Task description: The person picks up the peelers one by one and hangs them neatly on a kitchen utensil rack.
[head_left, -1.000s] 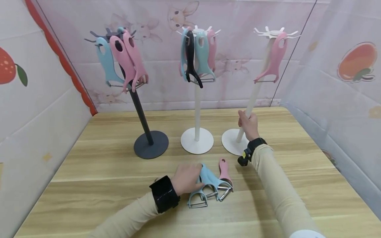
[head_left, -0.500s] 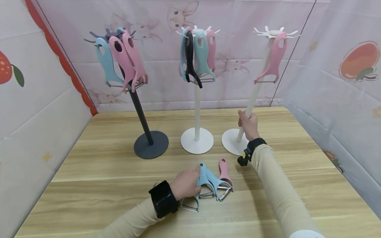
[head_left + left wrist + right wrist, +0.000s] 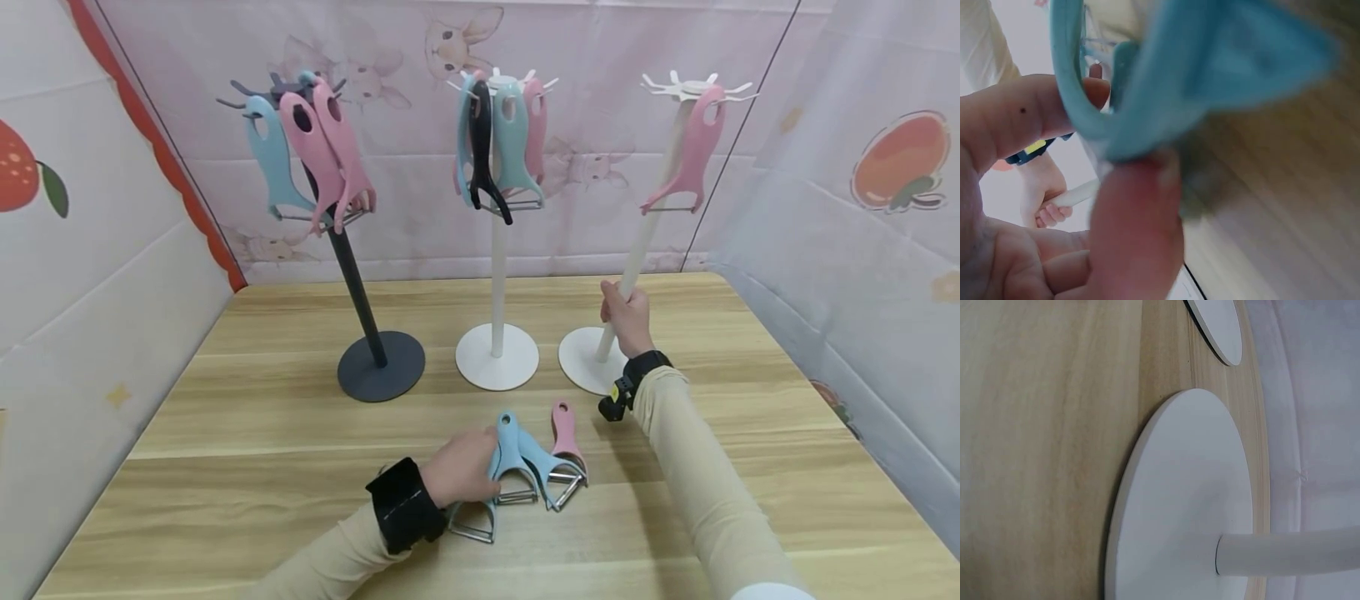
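Just left of a small group of peelers on the table, my left hand (image 3: 461, 467) pinches a light blue peeler (image 3: 1154, 119) between thumb and finger; its handle is mostly hidden in the head view. Two more light blue peelers (image 3: 508, 442) lie overlapping right beside the fingers, and a pink peeler (image 3: 564, 429) lies to their right. My right hand (image 3: 628, 317) grips the pole of the right white stand (image 3: 639, 246) low down, and the pole leans to the right. From that stand's top hangs one pink peeler (image 3: 701, 146).
A dark grey stand (image 3: 381, 367) at the left carries blue and pink peelers. In the middle stands another white stand (image 3: 497, 358), hung with blue, black and pink peelers. Wooden table (image 3: 247, 467) surface extends around the bases, with printed cloth (image 3: 585, 225) behind.
My left hand has drawn one blue peeler leftward and slightly toward me, away from the others. The right hand keeps its grip on the pole.
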`<state>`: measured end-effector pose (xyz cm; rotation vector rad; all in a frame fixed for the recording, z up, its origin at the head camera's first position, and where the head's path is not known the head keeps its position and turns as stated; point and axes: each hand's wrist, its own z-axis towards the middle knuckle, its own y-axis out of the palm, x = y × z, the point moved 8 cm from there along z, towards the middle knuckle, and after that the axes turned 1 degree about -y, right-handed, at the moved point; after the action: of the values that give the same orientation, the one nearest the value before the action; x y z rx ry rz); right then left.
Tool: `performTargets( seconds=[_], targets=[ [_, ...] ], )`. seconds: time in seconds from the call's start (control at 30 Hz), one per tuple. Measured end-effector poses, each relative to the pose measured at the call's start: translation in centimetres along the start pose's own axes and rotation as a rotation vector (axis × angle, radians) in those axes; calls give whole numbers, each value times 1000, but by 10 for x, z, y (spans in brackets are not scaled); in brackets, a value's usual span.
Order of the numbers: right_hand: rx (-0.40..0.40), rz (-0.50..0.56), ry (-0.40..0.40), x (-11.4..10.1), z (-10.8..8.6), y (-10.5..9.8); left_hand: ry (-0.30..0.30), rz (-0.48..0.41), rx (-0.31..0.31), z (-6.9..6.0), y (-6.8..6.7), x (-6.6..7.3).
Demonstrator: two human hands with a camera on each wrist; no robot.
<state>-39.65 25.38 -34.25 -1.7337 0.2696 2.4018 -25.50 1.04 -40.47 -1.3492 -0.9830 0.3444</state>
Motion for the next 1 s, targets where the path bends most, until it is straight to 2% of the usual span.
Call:
performTargets(
  seconds=[0.27,0.43,0.53,0.73,1.0],
  targets=[
    [26,-13,-12,17,9,-7,-11,-24,17,-3,-8,-2],
    [27,-19,-13,16,8,-6,-13,15,31,-5,-10,-4],
    [25,-7,-3,11,6,-5,-18,38,75,-6,-15,-4],
    [13,3,-19,-3,-1,0,-32,30,205,-3,-29,-5],
    [11,18,-15,-5,-3,1,2,35,285,3,-36,0]
  ],
)
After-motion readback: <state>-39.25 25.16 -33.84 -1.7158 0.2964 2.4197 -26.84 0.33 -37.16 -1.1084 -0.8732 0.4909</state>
